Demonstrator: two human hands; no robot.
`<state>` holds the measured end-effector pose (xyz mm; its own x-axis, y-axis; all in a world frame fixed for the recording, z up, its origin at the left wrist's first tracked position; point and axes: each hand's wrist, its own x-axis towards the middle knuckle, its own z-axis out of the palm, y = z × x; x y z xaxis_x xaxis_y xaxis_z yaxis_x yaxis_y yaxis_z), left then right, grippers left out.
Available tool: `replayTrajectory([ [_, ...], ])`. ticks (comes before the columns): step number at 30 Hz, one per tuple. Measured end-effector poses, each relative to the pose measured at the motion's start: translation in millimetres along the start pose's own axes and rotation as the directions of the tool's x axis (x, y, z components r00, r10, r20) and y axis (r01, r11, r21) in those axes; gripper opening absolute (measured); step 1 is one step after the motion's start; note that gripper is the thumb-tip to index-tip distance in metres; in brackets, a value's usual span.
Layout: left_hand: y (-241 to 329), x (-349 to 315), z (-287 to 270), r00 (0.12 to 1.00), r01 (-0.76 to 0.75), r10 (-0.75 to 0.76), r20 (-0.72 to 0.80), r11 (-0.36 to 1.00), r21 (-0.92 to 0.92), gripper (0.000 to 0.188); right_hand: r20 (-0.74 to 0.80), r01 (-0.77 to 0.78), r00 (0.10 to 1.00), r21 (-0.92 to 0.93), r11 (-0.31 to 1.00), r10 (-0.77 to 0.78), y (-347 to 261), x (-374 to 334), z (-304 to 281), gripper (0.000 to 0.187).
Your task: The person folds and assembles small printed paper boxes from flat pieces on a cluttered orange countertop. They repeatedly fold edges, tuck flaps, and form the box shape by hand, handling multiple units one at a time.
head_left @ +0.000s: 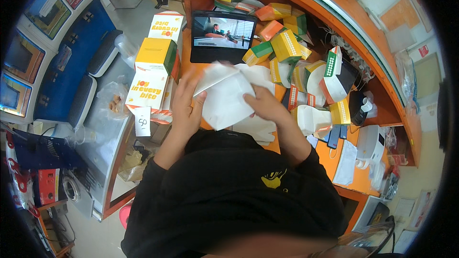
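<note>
A white paper carton point(227, 96), partly folded with its plain side toward me, is held up between both hands at the front of the orange desk. My left hand point(187, 102) grips its left edge, thumb on the near face; the fingers are smeared by motion. On the right edge, my right hand point(264, 101) pinches the carton with the thumb on top and the fingers largely hidden. Beneath it lie flat white carton blanks point(258, 125), partly covered by the hands and the carton.
Folded yellow, green and orange cartons point(287, 47) are heaped at the right. To the left stand stacked printed cartons point(152, 86) with a paper tag point(142, 121). A tablet point(223, 36) playing video stands behind my hands. Phones point(334, 136) and a white device point(371, 142) sit farther right.
</note>
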<state>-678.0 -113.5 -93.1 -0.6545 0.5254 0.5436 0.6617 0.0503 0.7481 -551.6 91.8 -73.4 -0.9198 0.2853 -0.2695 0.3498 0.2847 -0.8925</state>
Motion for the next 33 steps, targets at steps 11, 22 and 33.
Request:
replayTrajectory([
  [11, 17, -10, -4, 0.997, -0.061, 0.065, 0.035, 0.992, -0.113, 0.072, -0.177, -0.015, 0.971, 0.626, 0.779, 0.161, -23, 147, -80, 0.033],
  [22, -28, -23, 25, 0.937, 0.339, -0.259, 0.236, 0.842, -0.42, 0.062, -0.144, -0.045, 0.989, -0.13, 0.991, 0.026, 82, 134, -24, 0.067],
  [33, -93, -19, 111, 0.45, 0.874, -0.595, 0.666, 0.448, -0.189, 0.072, -0.674, -0.524, 0.706, -0.29, 0.801, 0.218, 183, 78, -36, 0.082],
])
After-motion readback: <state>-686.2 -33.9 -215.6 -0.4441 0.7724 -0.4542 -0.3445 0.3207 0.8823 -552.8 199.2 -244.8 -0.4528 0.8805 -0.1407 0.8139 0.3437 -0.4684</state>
